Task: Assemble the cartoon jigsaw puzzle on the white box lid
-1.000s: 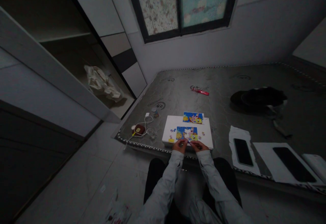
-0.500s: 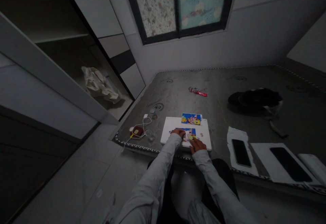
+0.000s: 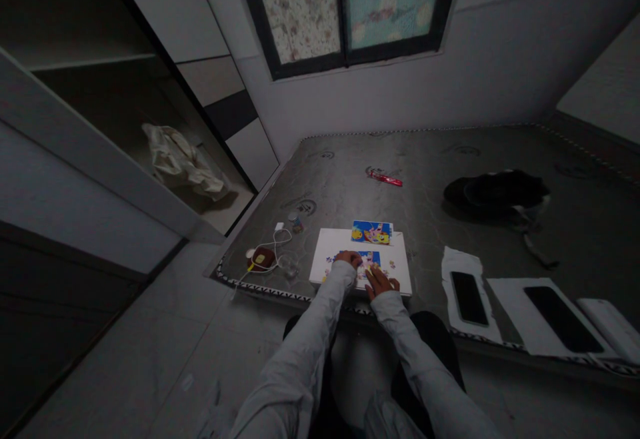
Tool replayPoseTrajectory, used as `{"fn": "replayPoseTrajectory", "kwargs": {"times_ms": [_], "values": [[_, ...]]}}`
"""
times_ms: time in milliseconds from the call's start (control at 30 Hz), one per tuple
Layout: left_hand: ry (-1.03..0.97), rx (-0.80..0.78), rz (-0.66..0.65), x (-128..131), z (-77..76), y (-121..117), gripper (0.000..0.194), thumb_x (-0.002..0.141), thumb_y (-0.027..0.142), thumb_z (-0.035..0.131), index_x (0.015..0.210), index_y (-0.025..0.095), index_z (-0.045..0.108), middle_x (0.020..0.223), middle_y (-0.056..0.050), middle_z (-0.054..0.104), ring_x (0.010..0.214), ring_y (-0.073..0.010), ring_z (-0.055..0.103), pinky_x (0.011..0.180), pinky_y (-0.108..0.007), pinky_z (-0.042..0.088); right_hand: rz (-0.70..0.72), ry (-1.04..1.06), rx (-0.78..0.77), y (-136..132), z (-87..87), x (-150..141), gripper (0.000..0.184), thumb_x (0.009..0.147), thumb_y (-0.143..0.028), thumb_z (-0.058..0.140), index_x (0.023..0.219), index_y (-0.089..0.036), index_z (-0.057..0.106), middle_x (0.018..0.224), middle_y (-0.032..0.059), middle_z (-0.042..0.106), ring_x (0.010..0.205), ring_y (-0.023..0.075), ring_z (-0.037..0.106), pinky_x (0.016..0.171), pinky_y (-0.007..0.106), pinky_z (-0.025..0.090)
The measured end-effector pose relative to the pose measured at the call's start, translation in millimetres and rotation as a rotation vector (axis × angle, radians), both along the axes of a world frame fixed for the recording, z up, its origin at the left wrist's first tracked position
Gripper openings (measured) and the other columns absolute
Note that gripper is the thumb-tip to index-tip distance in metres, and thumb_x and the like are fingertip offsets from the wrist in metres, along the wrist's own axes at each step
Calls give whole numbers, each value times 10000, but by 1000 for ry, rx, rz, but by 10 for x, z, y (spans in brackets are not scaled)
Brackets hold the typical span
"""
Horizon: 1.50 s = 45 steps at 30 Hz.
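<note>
Both hands rest on a half-built blue-and-yellow jigsaw puzzle [image 3: 369, 260] lying on a white rectangular board [image 3: 330, 242]. The left hand [image 3: 349, 258] and right hand [image 3: 379, 282] spread their fingers flat over its pieces.

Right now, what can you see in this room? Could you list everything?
mattress: one, dark grey, fills the middle
white board: one, at the mattress's near edge
jigsaw puzzle: one, blue and yellow, partly built, on the board
reference picture: one, blue and yellow, at the board's far edge
loose pieces: a few, beside the puzzle
red wrapper: one, farther back
dark bundle: one, black, at right
phones: two, black, on white sheets
cable: one, white, left of board
window: one, patterned
left hand: on the puzzle
right hand: on the puzzle
</note>
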State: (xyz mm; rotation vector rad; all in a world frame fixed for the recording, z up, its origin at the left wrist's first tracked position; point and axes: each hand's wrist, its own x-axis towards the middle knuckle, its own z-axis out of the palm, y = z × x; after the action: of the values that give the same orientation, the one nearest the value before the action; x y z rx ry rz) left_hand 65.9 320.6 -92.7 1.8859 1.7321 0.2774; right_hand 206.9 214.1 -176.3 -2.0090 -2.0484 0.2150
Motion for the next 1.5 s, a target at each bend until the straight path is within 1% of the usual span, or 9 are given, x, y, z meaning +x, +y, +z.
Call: {"fn": "replayPoseTrajectory", "kwargs": {"times_ms": [200, 433, 667, 767, 1000, 1100, 1300, 1400, 1500], "values": [[29, -39, -19, 5, 2, 45, 215, 905, 297, 714, 1066, 214, 829, 1088, -64, 815, 981, -181, 738, 906, -233, 520, -13, 34, -1, 7, -57, 0, 512, 975, -340, 461, 1478, -364, 550, 1593, -4, 478, 1419, 236, 456, 1050, 446, 276], [75, -51, -45, 34, 82, 55, 230, 908, 304, 714, 1086, 214, 827, 1113, -74, 811, 1017, -187, 735, 915, -224, 512, -12, 55, 88, 10, -199, -2, 505, 977, -338, 449, 1468, -370, 564, 1567, 22, 519, 1401, 249, 469, 1022, 435, 264], [49, -52, 3, 25, 75, 13, 197, 886, 267, 752, 1052, 203, 834, 1086, -81, 816, 1007, -192, 742, 919, -229, 518, -21, 38, 109, -4, -244, -12, 528, 993, -297, 391, 1497, -375, 526, 1578, 19, 510, 1419, 260, 452, 1040, 446, 250], [5, -49, 20, 26, 69, -8, 196, 884, 248, 756, 1054, 188, 832, 1089, -89, 814, 1008, -198, 742, 926, -244, 524, -20, 41, 104, -7, -217, -10, 531, 981, -290, 403, 1487, -369, 542, 1562, 29, 530, 1426, 271, 442, 1032, 453, 260], [-24, -20, 89, 20, 19, -56, 201, 887, 264, 746, 1064, 209, 823, 1088, -79, 813, 996, -179, 740, 901, -236, 528, -53, 64, 56, -29, -94, -39, 512, 977, -294, 417, 1462, -362, 569, 1581, 8, 501, 1410, 230, 463, 1053, 436, 256], [43, -1, 31, 30, 31, -52, 216, 903, 301, 724, 1084, 228, 816, 1131, -80, 799, 1038, -194, 730, 914, -251, 524, -48, 81, 58, -23, -64, -44, 510, 969, -293, 422, 1449, -347, 585, 1572, 21, 513, 1395, 233, 475, 1041, 438, 263], [192, -45, -110, 81, 158, -11, 250, 932, 314, 673, 1136, 244, 799, 1229, -111, 753, 1091, -235, 717, 898, -284, 534, -49, 54, 37, 10, 51, -48, 511, 956, -296, 442, 1442, -328, 599, 1546, 56, 546, 1379, 272, 480, 1052, 477, 270], [138, 3, -95, 21, 143, -42, 274, 971, 316, 622, 1182, 241, 781, 1249, -86, 750, 1140, -222, 696, 974, -273, 514, -55, 0, -2, 33, 129, -58, 495, 963, -313, 449, 1430, -350, 608, 1550, 49, 543, 1385, 285, 476, 1061, 492, 288], [76, 74, -32, -119, 63, -145, 327, 1031, 294, 519, 1264, 231, 739, 1301, -63, 729, 1210, -191, 657, 1058, -249, 471, -55, -9, -39, 61, 177, -65, 495, 958, -298, 446, 1423, -338, 614, 1568, 48, 522, 1382, 281, 479, 1071, 510, 292]]}}
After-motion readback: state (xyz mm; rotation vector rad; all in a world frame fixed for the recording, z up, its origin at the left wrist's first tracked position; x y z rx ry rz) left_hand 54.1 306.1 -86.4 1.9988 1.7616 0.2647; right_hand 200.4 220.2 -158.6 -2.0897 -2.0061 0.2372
